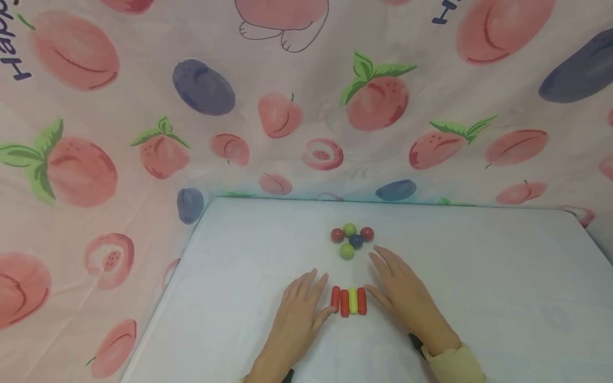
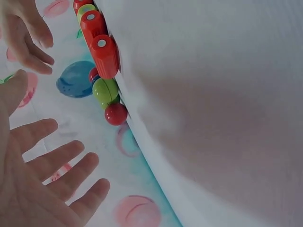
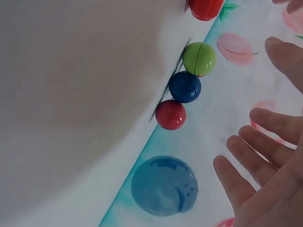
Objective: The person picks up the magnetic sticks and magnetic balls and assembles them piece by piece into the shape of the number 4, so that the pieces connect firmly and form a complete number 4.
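In the head view, several short cylinders stand side by side in a row. From the left they are a red cylinder (image 1: 336, 299), a second red one (image 1: 345, 303), a yellow-green cylinder (image 1: 353, 301) and another red one (image 1: 362, 301). My left hand (image 1: 298, 315) is left of the row, fingers spread, its thumb tip at the leftmost cylinder; whether it touches is unclear. To the right, my right hand (image 1: 406, 291) spreads its fingers, thumb near the rightmost cylinder. Both palms look bare in the wrist views. Red cylinders (image 2: 105, 57) show grooved sides and a white end dot.
Behind the row lies a cluster of glossy balls: a blue ball (image 1: 356, 241), green balls (image 1: 347, 251) and red balls (image 1: 366, 234). They sit on a white table (image 1: 239, 239). A fruit-printed cloth (image 1: 287, 69) hangs behind and to the left.
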`<state>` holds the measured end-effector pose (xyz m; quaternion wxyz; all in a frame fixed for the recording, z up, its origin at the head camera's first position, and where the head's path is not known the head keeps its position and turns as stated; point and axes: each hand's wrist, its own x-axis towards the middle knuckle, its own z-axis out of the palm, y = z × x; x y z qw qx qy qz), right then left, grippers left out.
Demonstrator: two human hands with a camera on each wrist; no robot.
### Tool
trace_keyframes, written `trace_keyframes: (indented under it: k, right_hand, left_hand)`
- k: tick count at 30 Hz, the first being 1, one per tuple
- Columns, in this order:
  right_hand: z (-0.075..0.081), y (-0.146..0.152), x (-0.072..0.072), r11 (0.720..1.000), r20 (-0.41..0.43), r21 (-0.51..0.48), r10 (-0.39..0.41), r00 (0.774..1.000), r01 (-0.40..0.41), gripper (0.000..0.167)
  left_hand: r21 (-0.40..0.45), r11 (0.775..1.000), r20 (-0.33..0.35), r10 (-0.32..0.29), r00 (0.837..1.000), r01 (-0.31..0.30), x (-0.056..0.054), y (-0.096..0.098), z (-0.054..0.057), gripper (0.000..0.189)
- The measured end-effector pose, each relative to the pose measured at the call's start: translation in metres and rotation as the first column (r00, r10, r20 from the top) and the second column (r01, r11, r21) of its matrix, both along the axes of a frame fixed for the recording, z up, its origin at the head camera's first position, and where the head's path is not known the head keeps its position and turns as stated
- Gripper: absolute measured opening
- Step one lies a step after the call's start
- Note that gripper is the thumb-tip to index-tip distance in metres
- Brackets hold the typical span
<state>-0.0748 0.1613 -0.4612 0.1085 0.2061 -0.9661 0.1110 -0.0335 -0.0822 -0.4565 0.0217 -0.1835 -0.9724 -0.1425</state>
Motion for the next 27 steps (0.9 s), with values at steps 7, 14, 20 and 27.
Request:
trace_keyframes:
  k: [7, 14, 20, 27]
  right_hand:
    - [-0.005, -0.008, -0.01, 0.999, -0.011, -0.018, 0.04, 0.999, -0.04, 0.074]
    - [-0.009, -0.017, -0.016, 0.999, 0.016, -0.004, 0.042, 0.999, -0.042, 0.074]
    - [-0.012, -0.019, -0.022, 0.998, 0.033, -0.029, 0.06, 0.998, -0.059, 0.071]
    - [-0.013, -0.022, -0.032, 0.994, 0.04, -0.069, 0.089, 0.995, -0.087, 0.068]
  left_hand:
    - [0.007, 1.0, 0.0, -0.005, 1.0, 0.005, 0.0, 0.004, -0.002, 0.066]
    - [0.027, 1.0, -0.007, -0.01, 1.0, 0.01, 0.0, 0.007, -0.006, 0.063]
    - [0.05, 0.999, 0.024, -0.007, 1.0, 0.006, -0.002, 0.009, -0.007, 0.061]
    - [0.08, 0.997, 0.118, 0.0, 0.993, -0.009, -0.004, 0.011, -0.006, 0.062]
